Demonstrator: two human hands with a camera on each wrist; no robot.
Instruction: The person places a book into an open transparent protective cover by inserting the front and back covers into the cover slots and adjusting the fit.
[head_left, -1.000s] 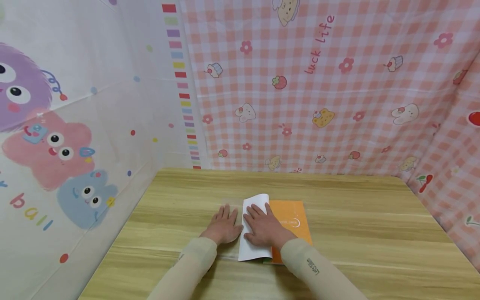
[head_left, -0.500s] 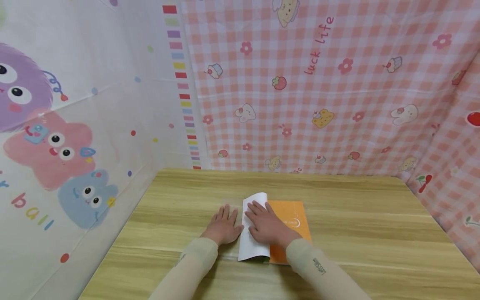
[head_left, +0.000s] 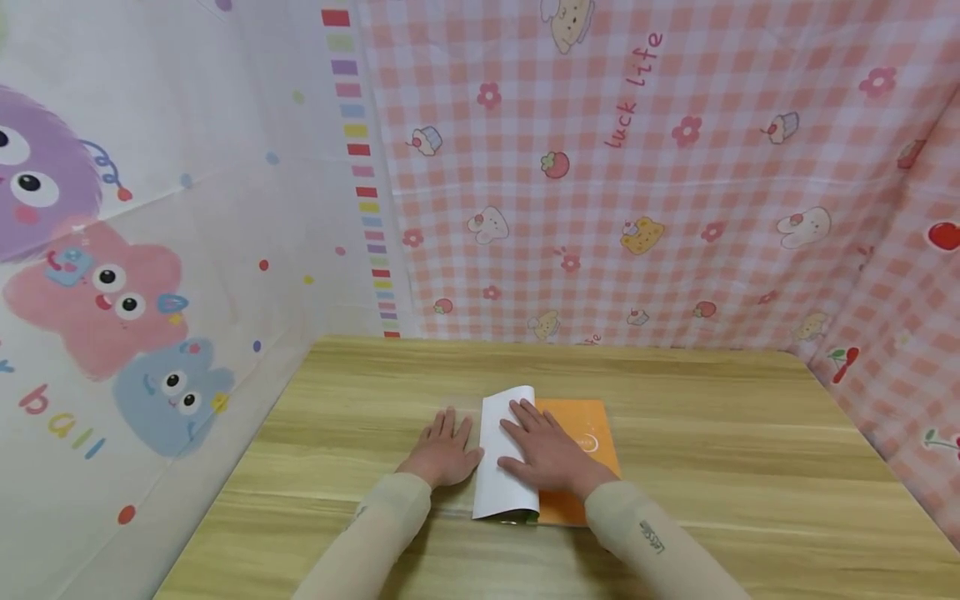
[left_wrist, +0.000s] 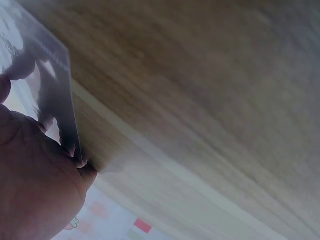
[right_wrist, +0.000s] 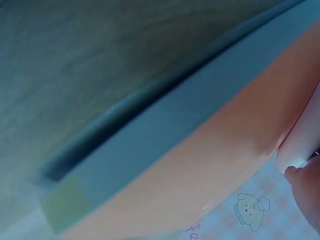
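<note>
An orange booklet [head_left: 573, 417] lies on the table, and a white sheet [head_left: 498, 492] covers its left part. The sheet curves up along its right edge, with a dark green patch showing beneath its near edge. My right hand [head_left: 547, 450] rests on the white sheet, fingers spread and straight. Just left of it, my left hand [head_left: 442, 450] lies palm down with straight fingers, its thumb tip at the sheet's left edge. In the left wrist view a shiny, see-through film [left_wrist: 52, 75] lies under the left hand. The right wrist view shows the booklet's orange cover [right_wrist: 200, 165] close up.
The wooden table [head_left: 712, 433] stretches out on both sides of the booklet. A pink checked cloth [head_left: 600, 183] hangs behind it, and a white cloth [head_left: 225, 167] with cartoon figures hangs at the left.
My right hand has slid to the right across the white sheet, its fingertips now nearer the sheet's right edge. My left hand has stayed in place.
</note>
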